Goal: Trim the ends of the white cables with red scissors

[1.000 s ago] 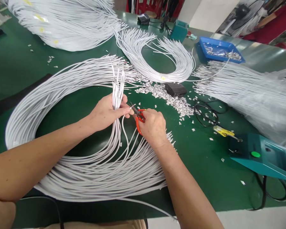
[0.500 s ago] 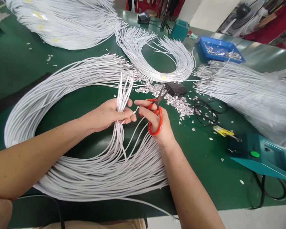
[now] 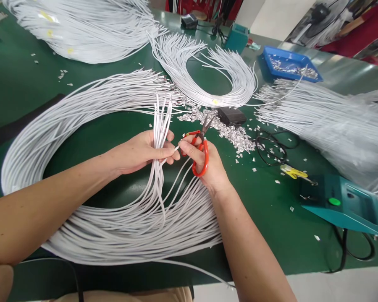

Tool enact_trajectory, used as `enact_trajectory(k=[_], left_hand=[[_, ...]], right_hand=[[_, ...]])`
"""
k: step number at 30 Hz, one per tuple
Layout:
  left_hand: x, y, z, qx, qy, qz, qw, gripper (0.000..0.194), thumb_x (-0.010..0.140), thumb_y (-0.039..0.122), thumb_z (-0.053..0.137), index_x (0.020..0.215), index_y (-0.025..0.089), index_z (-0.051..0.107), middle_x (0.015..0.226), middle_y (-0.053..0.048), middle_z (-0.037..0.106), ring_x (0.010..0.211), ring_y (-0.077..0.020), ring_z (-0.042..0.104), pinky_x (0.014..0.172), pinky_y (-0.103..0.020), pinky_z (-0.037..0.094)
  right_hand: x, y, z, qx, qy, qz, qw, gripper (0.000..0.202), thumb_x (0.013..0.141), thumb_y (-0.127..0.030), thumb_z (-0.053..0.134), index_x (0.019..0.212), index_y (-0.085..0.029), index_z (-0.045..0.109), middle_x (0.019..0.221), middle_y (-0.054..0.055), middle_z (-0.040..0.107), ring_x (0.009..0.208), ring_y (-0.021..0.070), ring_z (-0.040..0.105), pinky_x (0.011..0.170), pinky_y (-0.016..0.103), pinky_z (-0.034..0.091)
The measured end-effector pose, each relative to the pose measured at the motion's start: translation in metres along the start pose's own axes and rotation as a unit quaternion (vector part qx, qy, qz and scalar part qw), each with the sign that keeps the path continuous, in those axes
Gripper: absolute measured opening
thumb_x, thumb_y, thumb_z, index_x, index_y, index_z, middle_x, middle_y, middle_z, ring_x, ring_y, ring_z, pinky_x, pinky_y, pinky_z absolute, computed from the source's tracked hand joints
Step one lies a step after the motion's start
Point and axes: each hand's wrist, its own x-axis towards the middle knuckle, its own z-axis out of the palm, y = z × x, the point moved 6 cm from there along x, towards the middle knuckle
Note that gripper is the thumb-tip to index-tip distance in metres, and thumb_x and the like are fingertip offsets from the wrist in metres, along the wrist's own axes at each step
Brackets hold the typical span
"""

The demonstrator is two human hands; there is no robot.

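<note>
Swung up from the cable tip since a second ago, the red-handled snips (image 3: 203,135) sit gripped in the right hand (image 3: 213,165), fingertips at one white cable (image 3: 177,148) slanting up-right—pinched (beside the near-upright bundle (image 3: 160,128)) by the left hand (image 3: 141,151).

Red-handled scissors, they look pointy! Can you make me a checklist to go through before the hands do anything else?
1. Scissors held in the right hand: ok.
2. Blades shut: not ok; their tips stand apart.
3. Blades pointing away from the left hand: ok.
4. Bunch of white wires gripped in the left hand: ok.
5. Wire end between the hands bare: cannot tell; it's too small.
6. Table beyond the scissors free of scraps: not ok; many lie there.
</note>
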Motion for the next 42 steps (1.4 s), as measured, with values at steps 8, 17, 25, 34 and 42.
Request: enact_trajectory(k=[8,17,25,34,42], left_hand=[[0.004,0.002,-0.015,0.028,0.099,0.064,0.993,0.03,0.07,0.018,0.08,0.08,0.018,0.052,0.064,0.006,0.059,0.058,-0.0074,0.052,0.06,-0.023,0.038],[0.002,0.002,-0.016,0.133,0.134,0.082,0.979,0.037,0.065,0.027,0.083,0.079,0.02,0.05,0.069,0.003,0.066,0.067,-0.0136,0.06,0.067,-0.028,0.044],[-0.001,0.005,-0.012,0.103,0.096,0.06,0.988,0.027,0.076,0.037,0.076,0.095,0.018,0.07,0.095,-0.004,0.069,0.09,-0.0182,0.065,0.079,-0.031,0.053],[-0.001,0.001,-0.013,0.2,0.116,0.068,0.971,0.042,0.06,0.027,0.086,0.099,0.02,0.07,0.078,0.001,0.072,0.074,-0.0192,0.068,0.074,-0.032,0.054],[0.001,0.009,-0.02,0.046,0.148,0.059,0.986,0.027,0.074,0.03,0.079,0.083,0.018,0.056,0.094,-0.003,0.07,0.092,-0.018,0.069,0.075,-0.027,0.053]], right_hand=[[-0.011,-0.016,0.008,-0.12,0.087,-0.106,0.983,0.024,0.08,-0.034,0.068,0.065,-0.021,0.057,0.069,-0.003,0.053,0.067,0.011,0.047,0.072,0.029,0.043],[-0.004,0.001,0.002,-0.019,0.108,-0.025,0.994,0.019,0.078,-0.038,0.069,0.073,-0.02,0.069,0.079,0.0,0.068,0.077,0.0138,0.06,0.077,0.03,0.048],[-0.011,-0.002,-0.017,-0.146,0.261,-0.067,0.952,0.015,0.079,-0.028,0.063,0.088,-0.019,0.071,0.086,0.002,0.07,0.073,0.0135,0.059,0.073,0.03,0.049],[-0.01,-0.007,0.006,-0.134,0.156,-0.072,0.976,0.019,0.077,-0.037,0.071,0.069,-0.021,0.067,0.077,0.0,0.066,0.072,0.0134,0.058,0.072,0.028,0.047],[-0.005,0.008,0.005,-0.056,0.099,0.06,0.992,0.028,0.071,-0.044,0.075,0.062,-0.018,0.066,0.06,-0.003,0.059,0.058,0.01,0.049,0.06,0.026,0.04]])
